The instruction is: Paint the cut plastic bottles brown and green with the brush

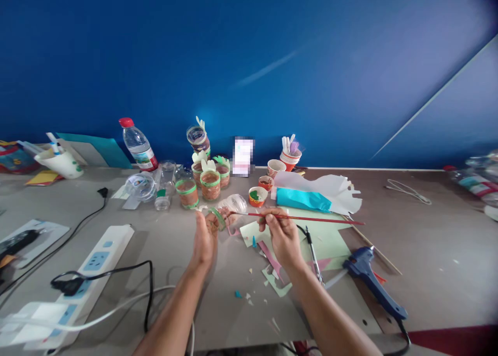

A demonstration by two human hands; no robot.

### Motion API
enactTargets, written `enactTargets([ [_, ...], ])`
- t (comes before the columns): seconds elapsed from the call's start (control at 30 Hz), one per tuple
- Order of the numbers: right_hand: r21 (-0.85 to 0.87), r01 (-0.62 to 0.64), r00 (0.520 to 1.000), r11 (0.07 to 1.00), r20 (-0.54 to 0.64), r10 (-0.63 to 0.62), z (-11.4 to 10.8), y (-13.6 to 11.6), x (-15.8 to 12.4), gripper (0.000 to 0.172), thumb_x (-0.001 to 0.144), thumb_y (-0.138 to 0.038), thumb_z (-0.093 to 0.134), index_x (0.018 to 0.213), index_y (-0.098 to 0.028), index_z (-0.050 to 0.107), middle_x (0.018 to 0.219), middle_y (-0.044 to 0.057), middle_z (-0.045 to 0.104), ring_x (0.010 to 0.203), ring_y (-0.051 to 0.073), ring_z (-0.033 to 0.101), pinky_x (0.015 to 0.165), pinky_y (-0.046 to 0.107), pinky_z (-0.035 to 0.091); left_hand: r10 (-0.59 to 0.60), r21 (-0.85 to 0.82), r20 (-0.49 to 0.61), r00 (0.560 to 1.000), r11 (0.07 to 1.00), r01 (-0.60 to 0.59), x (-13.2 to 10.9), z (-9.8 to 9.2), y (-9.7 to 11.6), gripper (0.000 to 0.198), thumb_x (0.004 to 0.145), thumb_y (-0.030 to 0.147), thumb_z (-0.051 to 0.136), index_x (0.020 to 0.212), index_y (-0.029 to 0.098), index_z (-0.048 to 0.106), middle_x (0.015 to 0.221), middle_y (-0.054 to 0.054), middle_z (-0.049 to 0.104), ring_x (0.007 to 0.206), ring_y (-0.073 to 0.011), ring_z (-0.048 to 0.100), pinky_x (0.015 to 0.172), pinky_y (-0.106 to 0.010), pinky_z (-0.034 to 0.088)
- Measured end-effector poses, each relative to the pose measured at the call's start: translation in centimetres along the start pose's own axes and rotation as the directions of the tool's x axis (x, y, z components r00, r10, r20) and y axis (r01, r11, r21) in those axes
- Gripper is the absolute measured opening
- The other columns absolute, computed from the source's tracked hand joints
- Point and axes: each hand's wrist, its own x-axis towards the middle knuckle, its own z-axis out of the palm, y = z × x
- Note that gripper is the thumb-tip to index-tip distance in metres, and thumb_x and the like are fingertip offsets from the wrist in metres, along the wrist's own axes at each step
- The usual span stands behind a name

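My left hand point(205, 241) is closed around a small clear plastic cup point(229, 209) with a green band and brown paint, held on its side just above the table. My right hand point(282, 235) pinches a long red paintbrush point(311, 219); the brush tip points left and touches the cup's brown part. A small paper cup of green paint point(257, 195) and another of reddish paint point(266, 182) stand just behind the held cup.
Several painted cups point(210, 183) and clear cut bottle parts point(142, 186) stand behind. A water bottle point(137, 145), a blue glue gun point(369, 273), a black pen point(313, 257), green and white paper sheets point(330, 242), a power strip point(93, 265) with cables, and a cup of tools point(290, 156) lie around.
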Motion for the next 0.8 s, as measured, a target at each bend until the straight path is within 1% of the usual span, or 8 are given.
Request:
enactTargets([
  [0.1,-0.027,-0.025,0.996,0.999,0.083,0.027,0.22,0.04,-0.13,0.016,0.088,-0.035,0.056,0.085,-0.021,0.065,0.066,0.001,0.061,0.06,0.016,0.057,0.058,0.029,0.042,0.019,0.009,-0.008,1.0,1.0,-0.019,0.06,-0.09,-0.18,0.068,0.076,0.078,0.045,0.081,0.015,0.073,0.094,-0.013,0.075,0.115,-0.0315,0.062,0.1,-0.045,0.047],
  [0.23,-0.152,0.025,0.998,0.988,-0.046,-0.032,-0.05,-0.07,0.16,0.015,0.087,-0.031,0.056,0.081,-0.021,0.065,0.065,0.0,0.06,0.061,0.015,0.056,0.062,0.03,0.043,0.027,-0.012,-0.006,1.0,1.0,-0.027,0.15,-0.12,-0.34,0.071,0.076,0.079,0.043,0.082,0.015,0.073,0.094,-0.014,0.075,0.115,-0.0313,0.061,0.101,-0.045,0.046],
  [0.3,-0.132,0.027,0.996,0.991,-0.085,-0.039,-0.22,-0.04,0.22,0.014,0.086,-0.031,0.056,0.081,-0.021,0.065,0.066,0.0,0.06,0.062,0.015,0.056,0.062,0.029,0.043,0.028,-0.01,0.005,1.0,1.0,-0.028,0.17,-0.13,-0.35,0.072,0.074,0.08,0.044,0.082,0.014,0.073,0.094,-0.014,0.075,0.115,-0.0318,0.061,0.101,-0.045,0.046],
  [0.47,-0.081,-0.015,0.999,0.997,0.042,0.018,-0.03,0.17,-0.02,0.015,0.088,-0.032,0.055,0.085,-0.021,0.065,0.066,0.001,0.061,0.061,0.016,0.057,0.06,0.029,0.043,0.036,0.012,0.02,0.999,0.999,-0.036,0.19,-0.13,-0.24,0.072,0.072,0.081,0.046,0.081,0.015,0.073,0.093,-0.013,0.075,0.113,-0.0327,0.062,0.1,-0.045,0.047],
  [0.57,-0.17,0.03,0.997,0.985,-0.061,-0.04,-0.06,0.08,0.06,0.013,0.086,-0.029,0.056,0.081,-0.021,0.065,0.068,0.001,0.061,0.062,0.015,0.056,0.063,0.03,0.043,0.025,-0.01,-0.025,0.999,1.0,-0.025,0.2,-0.04,-0.14,0.07,0.079,0.077,0.04,0.08,0.015,0.073,0.091,-0.013,0.075,0.113,-0.0311,0.062,0.099,-0.044,0.047],
  [0.63,-0.138,0.029,0.994,0.99,-0.101,-0.043,-0.15,0.02,0.14,0.013,0.086,-0.029,0.056,0.081,-0.021,0.065,0.068,0.001,0.061,0.062,0.015,0.056,0.063,0.029,0.043,0.015,-0.022,-0.041,0.999,1.0,-0.015,0.2,0.02,-0.09,0.07,0.081,0.076,0.038,0.079,0.015,0.072,0.091,-0.013,0.075,0.112,-0.0305,0.063,0.099,-0.044,0.048],
  [0.73,-0.025,-0.026,1.0,0.999,0.013,0.027,-0.07,0.05,0.08,0.015,0.087,-0.033,0.055,0.084,-0.021,0.064,0.065,0.001,0.062,0.06,0.016,0.058,0.059,0.029,0.044,0.014,-0.013,-0.021,1.0,1.0,-0.014,0.22,0.08,-0.07,0.07,0.08,0.077,0.04,0.08,0.014,0.072,0.092,-0.014,0.075,0.112,-0.031,0.062,0.098,-0.044,0.048],
  [0.8,-0.058,-0.026,0.998,0.998,0.058,0.029,0.06,0.06,0.01,0.016,0.087,-0.034,0.056,0.084,-0.02,0.065,0.065,0.001,0.062,0.061,0.017,0.058,0.059,0.03,0.044,0.019,-0.008,-0.018,1.0,1.0,-0.019,0.25,0.12,-0.08,0.07,0.077,0.078,0.042,0.079,0.014,0.072,0.093,-0.014,0.075,0.114,-0.0313,0.062,0.098,-0.044,0.048],
])
